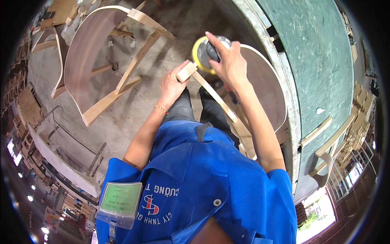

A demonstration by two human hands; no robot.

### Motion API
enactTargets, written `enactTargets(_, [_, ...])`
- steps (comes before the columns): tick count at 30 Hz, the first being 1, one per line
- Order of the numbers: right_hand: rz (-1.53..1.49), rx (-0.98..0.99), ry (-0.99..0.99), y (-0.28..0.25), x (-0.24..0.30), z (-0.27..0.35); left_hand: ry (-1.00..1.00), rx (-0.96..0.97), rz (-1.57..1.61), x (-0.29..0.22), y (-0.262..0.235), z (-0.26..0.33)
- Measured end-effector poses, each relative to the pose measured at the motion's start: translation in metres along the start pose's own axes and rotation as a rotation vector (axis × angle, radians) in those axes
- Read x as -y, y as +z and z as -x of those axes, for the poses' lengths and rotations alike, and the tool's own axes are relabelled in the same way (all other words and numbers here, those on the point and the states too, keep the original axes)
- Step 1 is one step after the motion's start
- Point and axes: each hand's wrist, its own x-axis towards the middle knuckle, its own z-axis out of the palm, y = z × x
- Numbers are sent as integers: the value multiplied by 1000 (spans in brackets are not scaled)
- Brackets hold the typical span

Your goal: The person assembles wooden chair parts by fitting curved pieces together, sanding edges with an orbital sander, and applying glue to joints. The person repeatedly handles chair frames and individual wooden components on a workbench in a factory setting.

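Head view looks straight down, and nearest to us hangs a blue work shirt (203,183) with a green badge in a clear plastic holder (120,202) clipped at the chest, with dark trousers below it. From there our two bare forearms reach forward. Our left hand (172,85), a thin gold bracelet (161,109) at its wrist, is closed around the squared end of a pale wooden chair leg (211,95), steadying it. That leg belongs to an unfinished chair frame with a curved brown plywood seat shell (266,87), which leans against the round green-topped counter (317,61) on our right. Our right hand (229,61) is wrapped over the top of a round power sander with a yellow pad (205,53), fingers spread and curled around its dark body, the pad touching the wood just beside the left hand. We judge the sanding to be in progress at the end of this leg; whether the rest of the frame has been smoothed we cannot tell, since dust and finish are too fine to read. Farther off, on the dusty concrete floor (170,24), a second chair of the same bent plywood and pale timber (93,53) lies on its side, well apart from our hands, and stacks of timber parts line the rim beyond.
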Motion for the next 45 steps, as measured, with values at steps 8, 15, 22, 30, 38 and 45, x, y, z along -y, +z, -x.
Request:
enactTargets(8, [-2, -2, 27, 6, 8, 1, -9, 46, 15, 1, -6, 1])
enactTargets(15, [14, 6, 74, 3, 11, -4, 51, 4, -4, 6, -4, -2])
enactTargets(22, [-21, -25, 11, 8, 11, 1, 40, -3, -19, 9, -3, -3])
enactTargets(30, [6, -35, 21, 9, 10, -5, 33, -8, -20, 9, -4, -6])
enactTargets(38, [19, -23, -1, 8, 10, -7, 70, -25, -29, 10, -6, -9])
enactTargets(45, [20, -11, -3, 12, 12, -5, -1, 74, -11, 5, -11, -9])
